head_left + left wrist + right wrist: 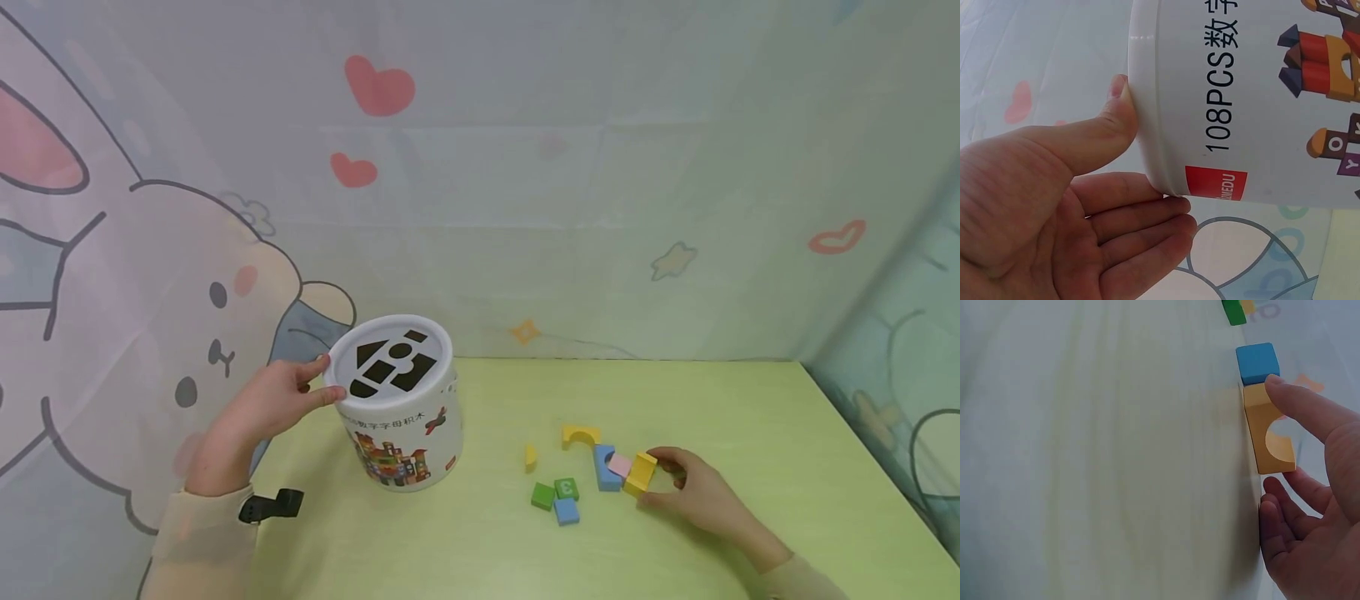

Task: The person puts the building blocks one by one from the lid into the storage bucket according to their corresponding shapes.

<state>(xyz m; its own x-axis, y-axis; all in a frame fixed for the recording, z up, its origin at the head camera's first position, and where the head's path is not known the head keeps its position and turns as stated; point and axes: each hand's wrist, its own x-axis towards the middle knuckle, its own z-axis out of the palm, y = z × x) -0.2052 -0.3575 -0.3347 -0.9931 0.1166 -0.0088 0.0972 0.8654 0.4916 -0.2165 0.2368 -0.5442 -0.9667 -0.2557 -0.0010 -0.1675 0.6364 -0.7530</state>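
Observation:
In the head view, my left hand rests on the lid edge of a white cylindrical bucket. Thumb and fingers, fairly straight in the left wrist view, touch the rim. The lid has several shaped cutouts. Over on the right, my right hand pinches a yellow arch block between thumb and finger. A pink block and a blue block with a rounded notch lie just left of it. The right wrist view shows the yellow block's curved cutout beside a blue block.
Left of the pinched block lie another yellow arch, a small yellow rounded block, two green blocks and a blue block. The pale green table meets a printed cloth backdrop at the rear.

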